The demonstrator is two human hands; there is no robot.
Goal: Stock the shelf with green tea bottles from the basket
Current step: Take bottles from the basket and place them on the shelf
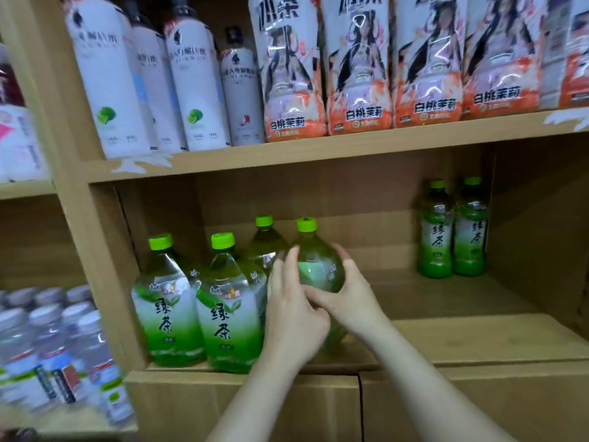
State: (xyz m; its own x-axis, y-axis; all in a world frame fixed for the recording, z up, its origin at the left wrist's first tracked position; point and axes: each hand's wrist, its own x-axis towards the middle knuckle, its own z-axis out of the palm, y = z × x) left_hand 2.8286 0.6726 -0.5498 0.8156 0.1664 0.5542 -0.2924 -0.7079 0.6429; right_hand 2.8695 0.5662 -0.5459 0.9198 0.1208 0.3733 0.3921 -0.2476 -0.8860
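A large green tea bottle (318, 256) with a lime cap stands on the cardboard-lined shelf (462, 333). My left hand (293, 311) and my right hand (347, 295) both hold it, fingers curled round its body from either side. Its lower half is hidden behind my hands. To its left stand three more large green tea bottles: two in front (165, 301) (226, 307) and one behind (266, 240). Two small green tea bottles (435, 231) (470, 231) stand at the back right of the same shelf. The basket is out of view.
The shelf above holds white drink bottles (108, 81) and peach-jasmine tea bottles (293, 71). The compartment at lower left holds several water bottles (57, 346). Bare cardboard lies between the held bottle and the two small bottles.
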